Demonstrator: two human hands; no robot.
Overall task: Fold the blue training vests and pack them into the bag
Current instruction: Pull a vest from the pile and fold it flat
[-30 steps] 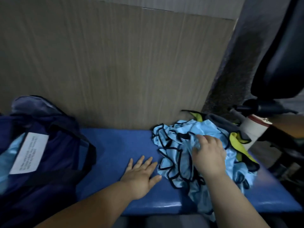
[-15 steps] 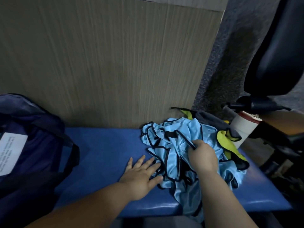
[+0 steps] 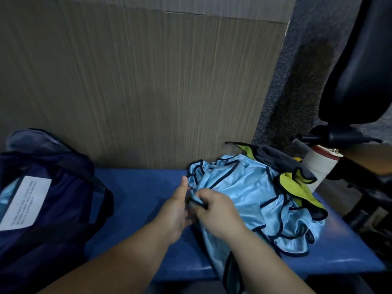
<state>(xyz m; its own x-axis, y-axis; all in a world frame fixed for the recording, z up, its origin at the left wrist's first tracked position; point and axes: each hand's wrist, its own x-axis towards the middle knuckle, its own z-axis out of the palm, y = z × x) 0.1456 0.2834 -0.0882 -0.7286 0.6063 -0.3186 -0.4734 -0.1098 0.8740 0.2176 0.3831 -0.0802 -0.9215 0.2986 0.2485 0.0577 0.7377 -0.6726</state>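
Where the two hands meet, the fingers of the right hand [image 3: 216,215] curl round the dark-trimmed edge of a light blue vest [image 3: 239,187], and the left hand [image 3: 175,209] pinches the same edge just beside it, thumb pointing up. That vest tops a crumpled pile of blue vests [image 3: 282,225] on the right part of a blue bench [image 3: 140,194], with some cloth hanging over the near edge. A yellow-green vest [image 3: 297,187] lies against the pile's far side, near a white roll [image 3: 318,168]. The bag [image 3: 59,200], dark blue with a white label [image 3: 25,202], sits at the bench's left end, well apart from the pile
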